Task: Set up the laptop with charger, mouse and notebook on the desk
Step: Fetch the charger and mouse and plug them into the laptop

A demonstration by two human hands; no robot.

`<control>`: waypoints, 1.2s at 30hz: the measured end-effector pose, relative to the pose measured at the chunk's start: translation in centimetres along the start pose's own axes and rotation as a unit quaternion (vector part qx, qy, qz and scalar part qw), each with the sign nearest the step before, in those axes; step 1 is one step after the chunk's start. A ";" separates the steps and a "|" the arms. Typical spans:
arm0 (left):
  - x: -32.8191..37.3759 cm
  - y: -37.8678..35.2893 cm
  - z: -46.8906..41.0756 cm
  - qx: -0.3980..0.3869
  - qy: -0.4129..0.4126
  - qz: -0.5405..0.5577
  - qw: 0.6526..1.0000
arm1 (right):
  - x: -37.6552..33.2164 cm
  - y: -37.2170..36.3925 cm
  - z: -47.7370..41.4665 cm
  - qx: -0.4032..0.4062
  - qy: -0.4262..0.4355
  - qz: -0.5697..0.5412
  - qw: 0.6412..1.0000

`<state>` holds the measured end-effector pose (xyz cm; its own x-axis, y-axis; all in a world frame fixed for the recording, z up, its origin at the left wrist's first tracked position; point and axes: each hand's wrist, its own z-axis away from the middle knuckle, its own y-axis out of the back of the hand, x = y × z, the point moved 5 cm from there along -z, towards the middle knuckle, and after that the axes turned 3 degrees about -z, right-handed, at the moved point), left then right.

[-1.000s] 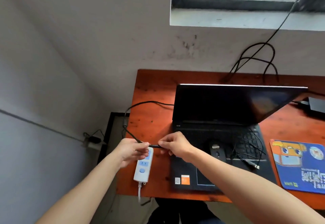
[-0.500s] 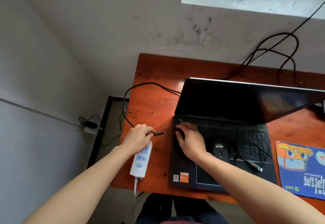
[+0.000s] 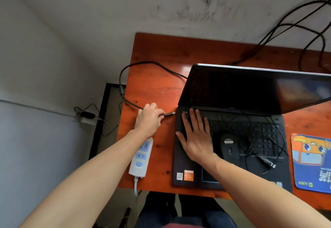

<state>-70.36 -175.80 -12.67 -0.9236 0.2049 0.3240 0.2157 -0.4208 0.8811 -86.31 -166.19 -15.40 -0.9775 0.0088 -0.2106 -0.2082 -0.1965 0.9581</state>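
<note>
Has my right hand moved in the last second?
Yes. The right hand left the charger plug and went right, onto the laptop keyboard.

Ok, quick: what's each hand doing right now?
Left hand: holds the thin black charger plug.
Right hand: open, resting flat on the open black laptop.

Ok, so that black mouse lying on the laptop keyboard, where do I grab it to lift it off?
Take the mouse by its two long sides, coming down from above. It lies flat with its rounded back up, so the sides are exposed. Its thin cable is tangled loosely over the keys to its right, so lift the body, not the cord.
</note>
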 end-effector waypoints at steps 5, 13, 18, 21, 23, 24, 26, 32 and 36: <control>0.3 0.0 -0.1 0.001 -0.020 0.002 1.000 | 0.0 0.1 0.2 0.012 -0.002 -0.012 1.000; 0.7 0.5 -0.4 -0.001 -0.072 -0.015 0.997 | 0.1 0.0 0.2 0.008 -0.006 -0.012 1.000; 1.3 1.4 -1.6 0.001 -0.121 -0.038 0.992 | 0.0 0.0 0.0 0.007 -0.005 -0.009 1.000; 1.3 1.5 -2.0 -0.002 -0.135 -0.044 0.990 | 0.0 0.1 0.1 0.012 -0.003 -0.003 1.000; 1.4 1.2 -2.0 -0.009 -0.134 -0.035 0.990 | 0.0 0.2 0.1 0.015 -0.002 0.000 1.000; 1.4 1.0 -2.0 -0.012 -0.133 -0.030 0.991 | 0.0 0.2 0.1 0.016 -0.001 0.000 1.000; 1.6 0.9 -2.0 -0.012 -0.132 -0.022 0.991 | -0.1 0.2 0.1 0.018 0.001 -0.001 1.000; 2.0 0.8 -2.0 0.002 -0.149 -0.029 0.988 | 0.0 -0.2 -0.1 0.014 -0.001 0.004 1.000; 2.3 0.7 -2.1 -0.007 -0.154 -0.030 0.988 | 0.1 -0.6 -0.1 0.013 -0.001 0.011 1.000</control>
<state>-72.99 -177.53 -12.01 -0.7944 0.4878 0.3619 0.1561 -0.4119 0.8978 -86.31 -166.13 -15.99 -0.9820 0.0064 -0.1886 -0.1869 -0.1714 0.9673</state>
